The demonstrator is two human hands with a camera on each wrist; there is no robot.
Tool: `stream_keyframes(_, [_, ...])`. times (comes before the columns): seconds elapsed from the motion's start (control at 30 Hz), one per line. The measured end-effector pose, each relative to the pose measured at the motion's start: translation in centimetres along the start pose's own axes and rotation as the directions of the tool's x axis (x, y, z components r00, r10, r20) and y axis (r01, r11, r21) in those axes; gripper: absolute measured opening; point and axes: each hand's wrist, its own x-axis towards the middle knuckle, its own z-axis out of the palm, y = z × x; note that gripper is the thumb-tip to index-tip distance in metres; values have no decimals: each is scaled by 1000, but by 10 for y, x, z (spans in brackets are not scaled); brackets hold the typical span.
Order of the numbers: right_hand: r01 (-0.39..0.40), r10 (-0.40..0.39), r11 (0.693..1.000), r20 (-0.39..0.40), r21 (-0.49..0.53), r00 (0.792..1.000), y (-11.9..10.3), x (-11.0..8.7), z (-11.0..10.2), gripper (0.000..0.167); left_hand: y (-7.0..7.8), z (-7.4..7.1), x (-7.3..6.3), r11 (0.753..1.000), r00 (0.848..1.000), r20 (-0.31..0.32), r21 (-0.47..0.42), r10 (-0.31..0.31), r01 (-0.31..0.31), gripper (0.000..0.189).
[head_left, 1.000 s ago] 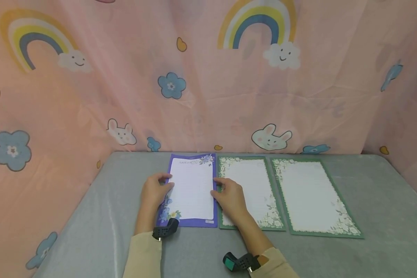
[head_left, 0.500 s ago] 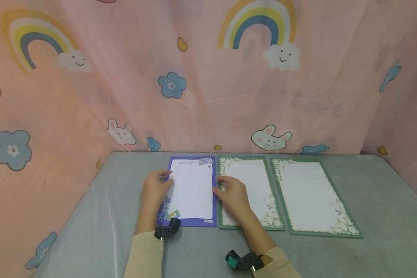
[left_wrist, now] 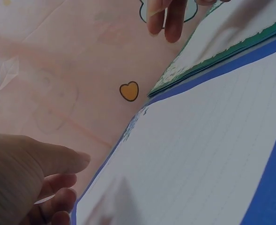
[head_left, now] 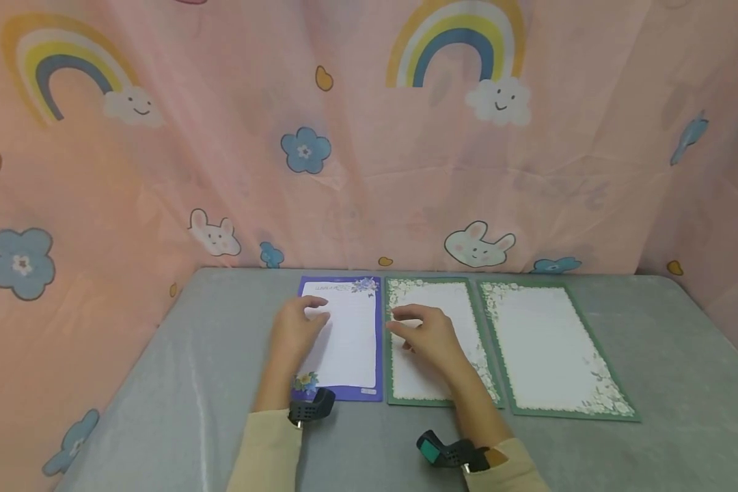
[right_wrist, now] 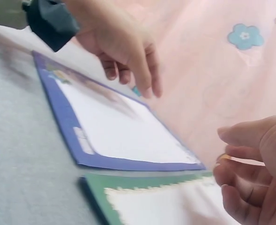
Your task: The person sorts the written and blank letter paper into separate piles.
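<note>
A purple-bordered sheet of writing paper [head_left: 347, 342] with blue flowers at its corners lies flat on the grey table. Above its left part hovers my left hand [head_left: 295, 328], thumb and fingers relaxed and apart, holding nothing. My right hand [head_left: 429, 335] is over the left edge of the middle green-bordered sheet [head_left: 418, 393], also with nothing in its loosely bent fingers. Both hands stand clear of the paper in the right wrist view, where the left hand [right_wrist: 123, 51] casts a shadow on the purple sheet [right_wrist: 114, 126].
Another green-bordered sheet [head_left: 547, 342] with white flowers lies at the right, so the sheets form a row. The grey table [head_left: 670, 362] ends at the back against a pink curtain [head_left: 369, 205] printed with rainbows and rabbits. Each wrist wears a black camera band [head_left: 312, 406].
Both hands have let go of the purple sheet's side edges, risen and shifted right. The sheet's far edge, slightly raised a second ago, now lies flat.
</note>
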Motion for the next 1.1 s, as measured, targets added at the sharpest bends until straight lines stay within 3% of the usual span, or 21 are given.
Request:
stream_keyframes(0.17, [36, -35, 998, 24, -51, 999, 4, 1, -17, 38, 7, 7, -3, 998, 998, 25, 21, 64, -64, 24])
stream_keyframes(0.33, [71, -76, 988, -27, -140, 997, 15, 2, -30, 38, 14, 15, -7, 995, 995, 45, 25, 92, -93, 24])
stream_keyframes(0.47, [42, -50, 992, -63, -123, 997, 27, 4, -37, 37, 20, 23, -10, 993, 991, 71, 19, 117, -118, 23])
stream_keyframes(0.57, [-9, 0, 995, -85, -96, 996, 34, 2, -45, 38, 25, 29, -11, 990, 984, 117, -42, 136, -132, 23])
stream_keyframes(0.77, [-52, 32, 989, -146, -139, 989, 43, -2, -64, 42, 37, 41, -18, 972, 958, 216, -182, 187, -148, 25])
stream_keyframes(0.9, [-62, 32, 984, -174, -167, 984, 49, -2, -71, 43, 39, 49, -22, 973, 952, 236, -171, 193, -155, 25])
stream_keyframes(1.1, [-76, 43, 984, -202, -162, 978, 55, -1, -75, 42, 36, 61, -25, 978, 959, 200, -89, 201, -186, 23])
